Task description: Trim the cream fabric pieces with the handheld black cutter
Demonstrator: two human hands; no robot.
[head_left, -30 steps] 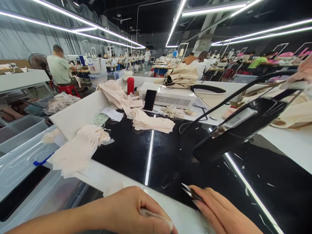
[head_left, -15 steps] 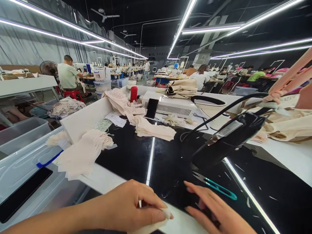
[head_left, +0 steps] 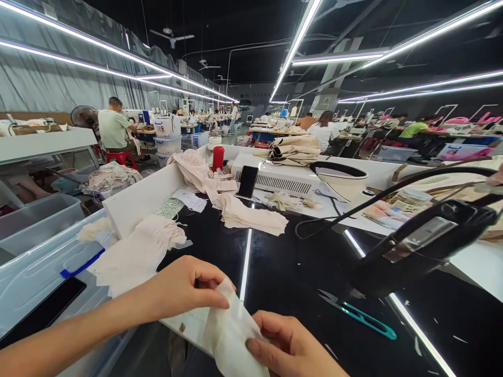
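Note:
A pale cream piece of cloth (head_left: 236, 332) is stretched between my two hands over the front edge of the black work surface. My left hand (head_left: 192, 288) pinches its upper edge between thumb and fingers. Lower down, my right hand (head_left: 288, 340) grips the cloth's right side, thumb on top. Teal-handled thread snips (head_left: 361, 317) lie to the right of my right hand. A stack of cream cloth pieces (head_left: 131, 256) rests left of my left hand, and another cloth stack (head_left: 251, 215) lies farther back.
A black corded device (head_left: 428, 243) tilts over the right side, near part of another person's hand (head_left: 495, 178) at the frame edge. A phone (head_left: 248, 181) leans by a white vented box (head_left: 275, 178). A red bottle (head_left: 218, 158) stands behind. A dark phone (head_left: 43, 309) lies on a plastic lid.
My right hand, empty before, has closed on the cloth. My left hand has lifted the cloth up and left, spreading it. The black device has shifted right.

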